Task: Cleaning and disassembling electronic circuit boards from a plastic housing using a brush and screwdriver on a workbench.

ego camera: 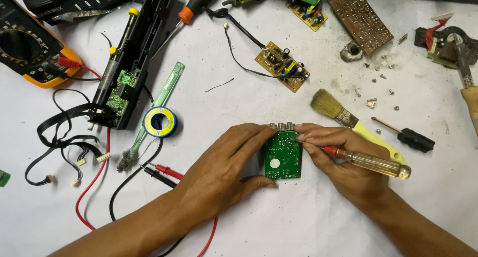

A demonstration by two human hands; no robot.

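Your left hand curled around the green circuit board, fingers on its left edge, board lying between both your hands, your right hand closed on a clear-handled screwdriver at its right edge, paintbrush just beyond your right knuckles

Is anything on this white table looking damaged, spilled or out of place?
Yes. Small loose metal screws lie scattered on the white table at upper right, amid dark dirt specks. The long black plastic casing at upper left lies open, exposing its green circuit board.
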